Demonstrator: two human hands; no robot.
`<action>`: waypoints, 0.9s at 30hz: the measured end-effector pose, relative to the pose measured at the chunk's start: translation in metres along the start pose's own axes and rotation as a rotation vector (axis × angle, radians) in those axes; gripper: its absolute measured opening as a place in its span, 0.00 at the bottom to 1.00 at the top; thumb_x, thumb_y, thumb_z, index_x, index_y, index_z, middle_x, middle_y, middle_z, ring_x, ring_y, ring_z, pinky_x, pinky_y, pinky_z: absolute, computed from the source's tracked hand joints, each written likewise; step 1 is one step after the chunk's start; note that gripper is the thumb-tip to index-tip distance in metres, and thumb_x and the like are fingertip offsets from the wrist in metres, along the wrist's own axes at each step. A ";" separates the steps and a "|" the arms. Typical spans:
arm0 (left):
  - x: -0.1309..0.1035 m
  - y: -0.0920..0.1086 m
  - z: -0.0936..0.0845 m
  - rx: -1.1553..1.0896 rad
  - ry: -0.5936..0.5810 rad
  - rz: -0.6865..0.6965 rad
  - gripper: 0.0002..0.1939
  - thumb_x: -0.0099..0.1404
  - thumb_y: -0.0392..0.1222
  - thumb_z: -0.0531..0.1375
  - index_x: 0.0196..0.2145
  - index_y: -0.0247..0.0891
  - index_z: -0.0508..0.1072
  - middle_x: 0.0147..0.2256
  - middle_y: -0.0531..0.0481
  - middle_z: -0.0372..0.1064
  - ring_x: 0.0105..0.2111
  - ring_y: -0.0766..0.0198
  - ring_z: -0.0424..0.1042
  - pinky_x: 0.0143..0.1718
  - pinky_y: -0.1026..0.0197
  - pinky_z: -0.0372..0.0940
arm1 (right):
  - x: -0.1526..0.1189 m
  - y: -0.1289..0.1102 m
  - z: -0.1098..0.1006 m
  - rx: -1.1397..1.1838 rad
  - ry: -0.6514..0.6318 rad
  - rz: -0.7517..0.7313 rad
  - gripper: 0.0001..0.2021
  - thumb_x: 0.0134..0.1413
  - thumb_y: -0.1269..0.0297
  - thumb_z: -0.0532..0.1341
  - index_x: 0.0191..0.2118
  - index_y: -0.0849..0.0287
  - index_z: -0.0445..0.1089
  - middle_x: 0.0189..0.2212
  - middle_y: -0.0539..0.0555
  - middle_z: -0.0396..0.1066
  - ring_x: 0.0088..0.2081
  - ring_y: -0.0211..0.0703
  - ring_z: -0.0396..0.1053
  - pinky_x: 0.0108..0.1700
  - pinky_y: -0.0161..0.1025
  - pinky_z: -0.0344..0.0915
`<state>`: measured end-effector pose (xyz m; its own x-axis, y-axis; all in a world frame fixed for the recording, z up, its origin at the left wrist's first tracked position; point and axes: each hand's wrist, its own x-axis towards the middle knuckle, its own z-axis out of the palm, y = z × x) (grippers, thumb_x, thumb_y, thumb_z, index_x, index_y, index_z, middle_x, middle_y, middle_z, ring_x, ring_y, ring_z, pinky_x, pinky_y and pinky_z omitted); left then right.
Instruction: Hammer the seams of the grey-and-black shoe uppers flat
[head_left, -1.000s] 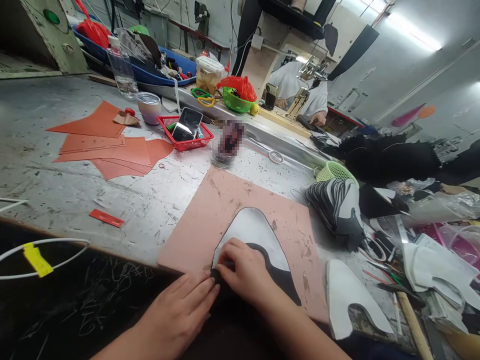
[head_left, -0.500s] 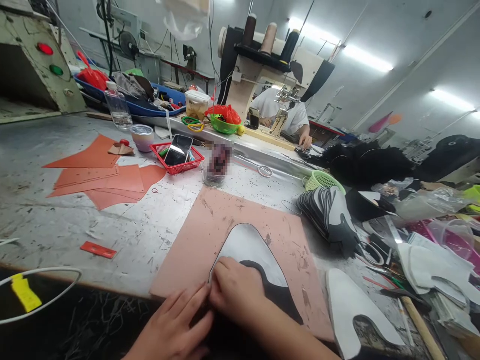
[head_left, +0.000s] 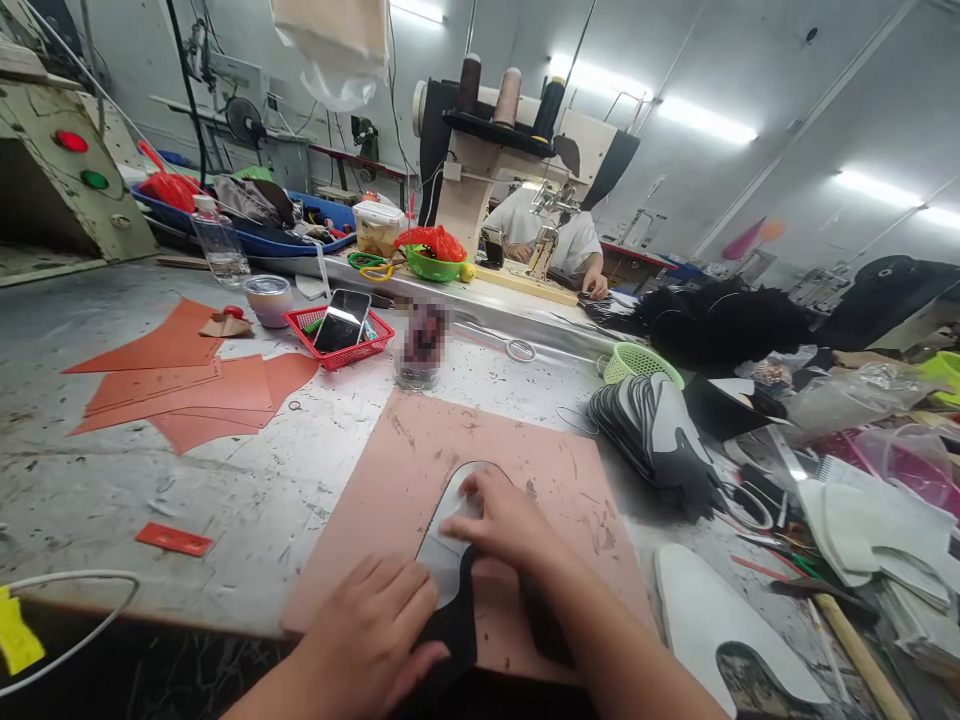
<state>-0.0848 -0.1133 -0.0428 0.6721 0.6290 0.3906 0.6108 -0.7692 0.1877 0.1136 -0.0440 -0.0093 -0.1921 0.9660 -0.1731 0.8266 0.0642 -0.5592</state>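
Right hand has moved up the cut piece, fingers parted. My left hand touches it, thumb spread.

The scuffed table holds a pink board at its near edge, a red strip and orange sheets to the left, a cup and red basket nearer the far edge

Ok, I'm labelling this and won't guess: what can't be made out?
- Head view: part of the grey-and-black piece, hidden by the left hand and right hand.
- Head view: the glass jar's contents, blurred by pixelation.
- Head view: the yellow tag's far side, cut off by the left edge.
- Head view: the wooden handle's end, cut off below.
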 end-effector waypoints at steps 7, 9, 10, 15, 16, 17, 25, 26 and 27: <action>0.004 -0.011 0.013 0.018 -0.401 0.125 0.46 0.54 0.70 0.52 0.63 0.41 0.50 0.61 0.32 0.48 0.60 0.41 0.50 0.55 0.44 0.54 | 0.017 -0.005 0.000 -0.209 -0.095 -0.076 0.06 0.50 0.63 0.63 0.28 0.58 0.67 0.36 0.49 0.65 0.33 0.36 0.64 0.32 0.33 0.52; 0.002 -0.012 0.012 0.002 -0.456 0.112 0.45 0.55 0.68 0.54 0.63 0.43 0.46 0.61 0.32 0.46 0.60 0.40 0.49 0.56 0.43 0.52 | 0.029 0.002 -0.008 -0.290 -0.014 -0.041 0.05 0.51 0.63 0.62 0.29 0.57 0.68 0.35 0.49 0.66 0.32 0.36 0.64 0.31 0.33 0.52; 0.002 -0.011 0.009 0.000 -0.466 0.116 0.46 0.55 0.68 0.54 0.63 0.43 0.46 0.61 0.32 0.46 0.60 0.39 0.49 0.56 0.43 0.52 | 0.034 0.009 -0.014 -0.323 0.043 0.001 0.04 0.51 0.64 0.61 0.29 0.57 0.67 0.35 0.49 0.66 0.32 0.36 0.64 0.30 0.34 0.52; 0.023 -0.011 -0.016 0.029 -0.507 0.156 0.44 0.53 0.70 0.54 0.59 0.39 0.58 0.57 0.30 0.56 0.56 0.38 0.57 0.50 0.43 0.59 | 0.032 0.058 -0.049 -0.357 0.248 0.230 0.07 0.53 0.72 0.52 0.29 0.59 0.66 0.35 0.55 0.66 0.35 0.42 0.65 0.32 0.37 0.54; 0.032 -0.012 -0.019 0.029 -0.512 0.153 0.42 0.53 0.70 0.54 0.57 0.37 0.62 0.54 0.31 0.61 0.52 0.40 0.62 0.47 0.45 0.62 | 0.026 0.064 -0.051 -0.361 0.271 0.250 0.07 0.52 0.73 0.52 0.30 0.59 0.66 0.35 0.56 0.67 0.36 0.44 0.65 0.34 0.37 0.55; 0.042 -0.013 -0.020 0.029 -0.509 0.139 0.39 0.55 0.68 0.54 0.53 0.36 0.66 0.49 0.33 0.66 0.47 0.43 0.67 0.43 0.47 0.64 | 0.020 0.067 -0.051 -0.359 0.296 0.244 0.07 0.51 0.75 0.52 0.31 0.59 0.66 0.36 0.57 0.67 0.38 0.45 0.65 0.36 0.38 0.56; 0.115 -0.023 0.039 -0.006 -0.154 -0.059 0.11 0.62 0.28 0.48 0.37 0.32 0.69 0.37 0.43 0.70 0.38 0.59 0.69 0.39 0.57 0.67 | 0.003 0.037 -0.011 -0.280 0.220 -0.348 0.15 0.51 0.79 0.52 0.43 0.58 0.67 0.45 0.55 0.69 0.44 0.43 0.65 0.46 0.39 0.60; 0.115 -0.024 0.045 0.001 -0.145 -0.058 0.12 0.62 0.28 0.48 0.40 0.31 0.69 0.40 0.42 0.70 0.41 0.58 0.69 0.42 0.54 0.66 | 0.003 0.037 -0.009 -0.327 0.186 -0.333 0.15 0.53 0.79 0.52 0.43 0.57 0.67 0.42 0.55 0.70 0.42 0.42 0.65 0.43 0.38 0.61; 0.115 -0.024 0.049 0.011 -0.140 -0.056 0.13 0.62 0.30 0.49 0.42 0.31 0.68 0.43 0.40 0.69 0.44 0.56 0.68 0.45 0.51 0.65 | 0.003 0.037 -0.009 -0.379 0.166 -0.305 0.15 0.54 0.79 0.52 0.43 0.57 0.68 0.40 0.55 0.70 0.40 0.42 0.65 0.41 0.37 0.62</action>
<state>-0.0020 -0.0173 -0.0464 0.6883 0.6810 0.2498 0.6530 -0.7317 0.1954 0.1486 -0.0369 -0.0236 -0.3929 0.9141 0.1007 0.8859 0.4056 -0.2252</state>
